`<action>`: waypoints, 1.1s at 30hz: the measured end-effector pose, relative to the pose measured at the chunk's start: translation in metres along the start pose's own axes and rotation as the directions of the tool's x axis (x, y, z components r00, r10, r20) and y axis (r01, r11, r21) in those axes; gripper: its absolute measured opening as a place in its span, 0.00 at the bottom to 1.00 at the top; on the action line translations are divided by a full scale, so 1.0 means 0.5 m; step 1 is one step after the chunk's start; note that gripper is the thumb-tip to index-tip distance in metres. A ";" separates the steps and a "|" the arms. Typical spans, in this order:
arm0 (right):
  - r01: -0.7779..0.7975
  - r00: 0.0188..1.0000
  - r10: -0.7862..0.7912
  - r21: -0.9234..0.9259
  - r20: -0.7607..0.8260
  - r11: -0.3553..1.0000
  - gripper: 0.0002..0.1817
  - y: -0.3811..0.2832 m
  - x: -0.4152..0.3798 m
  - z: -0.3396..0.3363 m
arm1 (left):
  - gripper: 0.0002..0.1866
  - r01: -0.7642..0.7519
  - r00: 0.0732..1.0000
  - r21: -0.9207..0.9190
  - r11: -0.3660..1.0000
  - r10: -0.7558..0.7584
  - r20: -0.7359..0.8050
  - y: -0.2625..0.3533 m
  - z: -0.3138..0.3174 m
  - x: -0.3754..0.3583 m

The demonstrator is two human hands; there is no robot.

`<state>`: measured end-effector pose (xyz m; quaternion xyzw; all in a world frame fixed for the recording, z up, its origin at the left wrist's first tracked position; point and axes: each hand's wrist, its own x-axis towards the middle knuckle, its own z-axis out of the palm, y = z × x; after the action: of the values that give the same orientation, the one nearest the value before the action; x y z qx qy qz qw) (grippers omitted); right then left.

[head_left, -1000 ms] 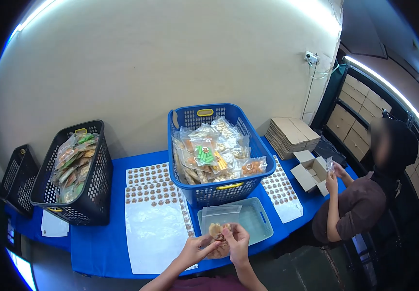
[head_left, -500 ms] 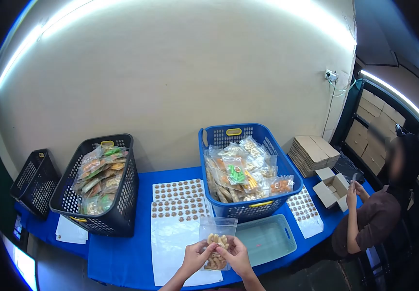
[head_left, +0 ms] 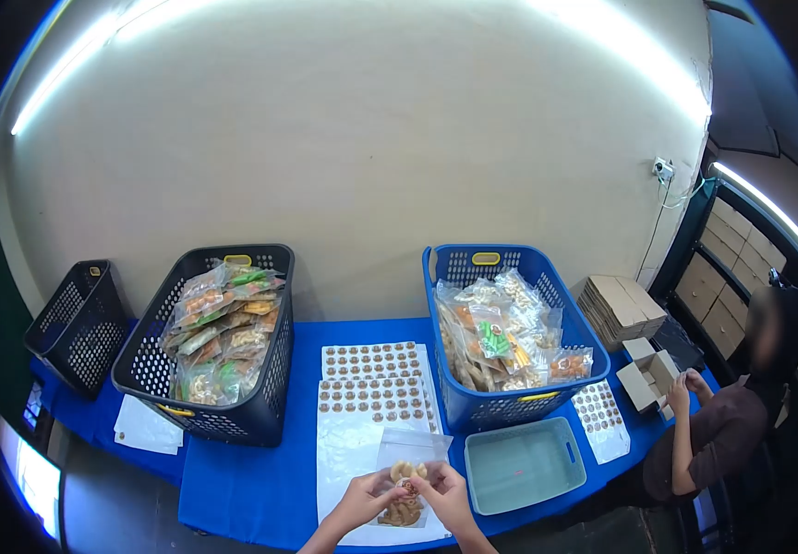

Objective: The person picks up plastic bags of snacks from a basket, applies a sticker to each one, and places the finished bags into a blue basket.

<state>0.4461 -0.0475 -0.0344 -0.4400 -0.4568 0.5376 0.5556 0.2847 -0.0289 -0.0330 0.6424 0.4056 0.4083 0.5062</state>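
A clear plastic bag of pale brown snacks (head_left: 403,513) is held upright between both hands, above a white sticker sheet (head_left: 353,462) on the blue table. My left hand (head_left: 368,499) grips the bag's left side, fingers closed on it. On the right side, my right hand (head_left: 444,495) holds the same bag with its thumb at the middle. A small round brownish sticker (head_left: 408,485) shows on the bag front between my thumbs. Rows of round stickers cover the upper part of the sheet.
A black basket (head_left: 279,388) and a blue basket (head_left: 510,408) hold filled bags. Right of my hands lies a green-grey tray (head_left: 525,466). Further right are another sticker sheet (head_left: 602,425), an open carton (head_left: 648,374), stacked cardboard (head_left: 622,309) and a co-worker (head_left: 713,434).
The view has shifted, so baskets and table appear further right. The sticker between my thumbs now shows more clearly on the bag. The co-worker's hands have come nearer the open carton.
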 end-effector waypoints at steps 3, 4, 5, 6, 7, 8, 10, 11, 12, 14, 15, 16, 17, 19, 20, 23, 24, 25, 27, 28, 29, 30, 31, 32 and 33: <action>0.039 0.995 -0.039 -0.003 -0.092 0.999 0.12 -0.012 -0.012 0.034 | 0.22 0.113 0.990 0.037 0.993 -0.116 0.085 0.028 -0.024 -0.011; 0.048 0.992 -0.050 -0.014 -0.120 0.999 0.12 -0.013 -0.017 0.047 | 0.23 0.139 0.983 0.024 0.990 -0.141 0.113 0.029 -0.032 -0.015; 0.054 0.989 -0.053 0.000 -0.136 0.999 0.11 -0.015 -0.024 0.058 | 0.23 0.109 0.988 0.060 0.992 -0.114 0.104 0.019 -0.036 -0.019; 0.061 0.987 -0.058 0.012 -0.153 0.998 0.11 -0.017 -0.030 0.070 | 0.23 0.081 0.993 0.057 0.995 -0.086 0.086 0.012 -0.040 -0.028; 0.068 0.983 -0.064 0.021 -0.170 0.997 0.10 -0.018 -0.035 0.080 | 0.23 0.053 0.996 0.052 0.997 -0.057 0.068 0.005 -0.044 -0.036; 0.079 0.980 -0.075 0.014 -0.185 0.997 0.10 -0.012 -0.039 0.090 | 0.22 0.025 0.998 0.045 0.999 -0.027 0.049 0.001 -0.046 -0.041; 0.099 0.972 -0.098 -0.009 -0.212 0.995 0.11 0.005 -0.051 0.104 | 0.21 0.011 1.000 -0.057 0.998 -0.010 0.003 0.017 -0.048 -0.051; 0.069 0.979 -0.066 0.010 -0.195 0.998 0.13 0.012 -0.056 0.107 | 0.20 0.006 1.000 -0.113 0.994 -0.009 -0.028 0.022 -0.049 -0.057; 0.098 0.978 -0.087 0.049 -0.191 0.994 0.14 0.015 -0.059 0.114 | 0.20 0.042 0.999 -0.090 0.995 -0.043 -0.012 0.019 -0.054 -0.060; 0.153 0.975 -0.127 0.139 -0.182 0.978 0.16 0.023 -0.063 0.132 | 0.18 0.116 0.993 -0.032 0.993 -0.115 0.016 0.008 -0.073 -0.064; 0.143 0.976 -0.113 0.154 -0.184 0.978 0.17 0.012 -0.067 0.146 | 0.15 0.111 0.994 -0.004 0.994 -0.111 -0.022 0.009 -0.079 -0.067; 0.110 0.984 -0.093 0.108 -0.150 0.988 0.17 0.022 -0.069 0.148 | 0.15 0.072 0.997 0.002 0.997 -0.072 -0.032 0.001 -0.083 -0.069; 0.081 0.990 -0.073 0.062 -0.121 0.995 0.18 0.037 -0.070 0.141 | 0.14 0.032 0.999 0.010 0.999 -0.032 -0.038 -0.010 -0.088 -0.070; 0.059 0.993 -0.057 0.017 -0.102 0.998 0.18 0.042 -0.075 0.142 | 0.14 -0.021 0.999 0.032 0.999 0.022 -0.025 -0.008 -0.099 -0.073; 0.063 0.992 -0.058 0.049 -0.110 0.997 0.18 0.043 -0.080 0.145 | 0.14 -0.010 1.000 0.030 0.999 0.010 0.004 -0.003 -0.104 -0.076; 0.084 0.989 -0.065 0.141 -0.135 0.986 0.18 0.049 -0.091 0.154 | 0.15 0.039 0.992 0.078 0.996 -0.048 0.116 0.014 -0.125 -0.081; 0.074 0.989 -0.053 0.149 -0.141 0.986 0.17 0.050 -0.091 0.157 | 0.15 0.035 0.991 0.057 0.998 -0.042 0.126 0.007 -0.129 -0.081; 0.064 0.988 -0.041 0.158 -0.146 0.985 0.16 0.051 -0.094 0.161 | 0.15 0.033 0.990 0.036 0.999 -0.037 0.137 -0.006 -0.130 -0.083; 0.074 0.987 -0.057 0.110 -0.153 0.991 0.15 0.061 -0.098 0.165 | 0.15 0.068 0.986 -0.048 0.997 -0.060 0.153 -0.009 -0.136 -0.088; 0.079 0.986 -0.071 0.052 -0.149 0.995 0.15 0.063 -0.099 0.170 | 0.15 0.026 0.992 -0.065 0.998 -0.018 0.122 -0.015 -0.137 -0.086; 0.083 0.986 -0.083 -0.007 -0.146 0.997 0.16 0.058 -0.099 0.175 | 0.15 -0.017 0.996 -0.084 0.996 0.024 0.091 -0.027 -0.136 -0.084; 0.084 0.985 -0.093 -0.067 -0.142 0.994 0.16 0.054 -0.100 0.179 | 0.15 -0.058 0.996 -0.103 0.993 0.064 0.059 -0.030 -0.135 -0.083; 0.107 0.982 -0.122 -0.108 -0.145 0.988 0.16 0.055 -0.100 0.184 | 0.15 -0.030 0.998 -0.125 0.992 0.035 0.042 -0.027 -0.133 -0.083; 0.127 0.978 -0.149 -0.147 -0.147 0.981 0.16 0.060 -0.099 0.189 | 0.15 0.002 1.000 -0.146 0.989 0.002 0.026 -0.020 -0.132 -0.083; 0.142 0.975 -0.169 -0.183 -0.147 0.973 0.16 0.065 -0.103 0.196 | 0.15 0.038 0.999 -0.165 0.986 -0.037 0.008 -0.015 -0.130 -0.089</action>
<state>0.3437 -0.0980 -0.0487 -0.4910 -0.4879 0.4137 0.5914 0.2080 -0.0483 -0.0355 0.5917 0.3809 0.4292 0.5662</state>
